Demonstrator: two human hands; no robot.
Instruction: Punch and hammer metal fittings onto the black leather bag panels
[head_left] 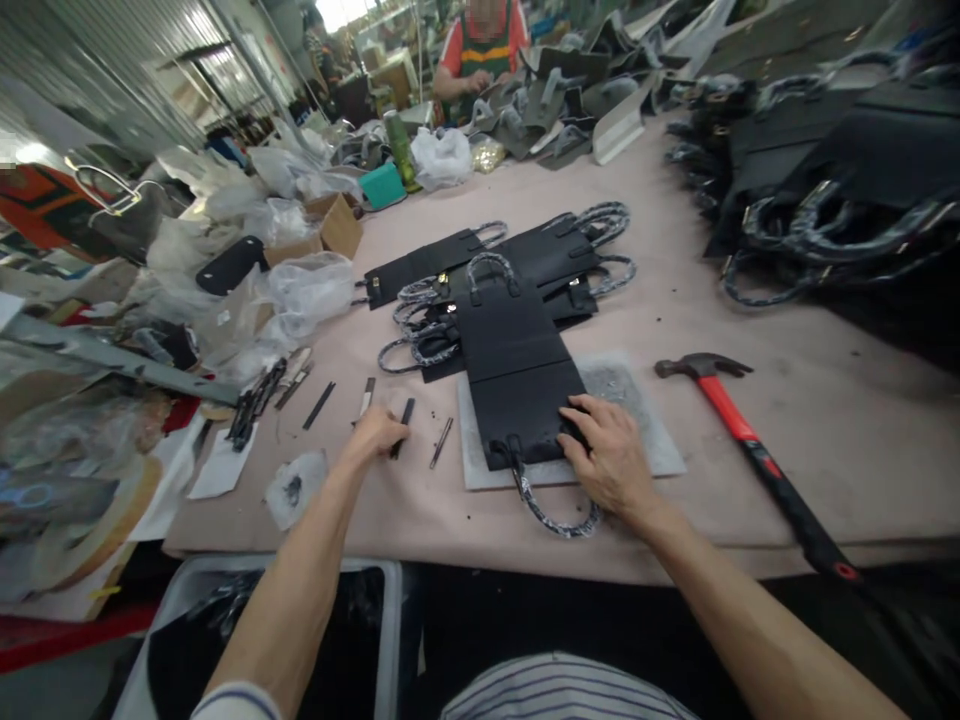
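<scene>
My left hand (379, 432) is closed at the left of the panel, its fingertips on a short black strip (406, 420) at the table top. A thin metal punch-like rod (441, 443) lies to its right. My right hand (609, 455) rests with fingers spread on the lower right edge of a black bag panel (517, 345). The panel lies flat, with a plastic-wrapped handle at each end, partly over a pale slab (667, 455). More black bag panels (544, 252) with wrapped handles lie beneath and behind it.
A claw hammer (731, 405) with a red and black handle lies at the right. Black bags (847, 150) are heaped at the far right. Plastic bags and a carton (341, 228) crowd the left; a grey bin (394, 620) stands below. Another person (484, 60) works across the table.
</scene>
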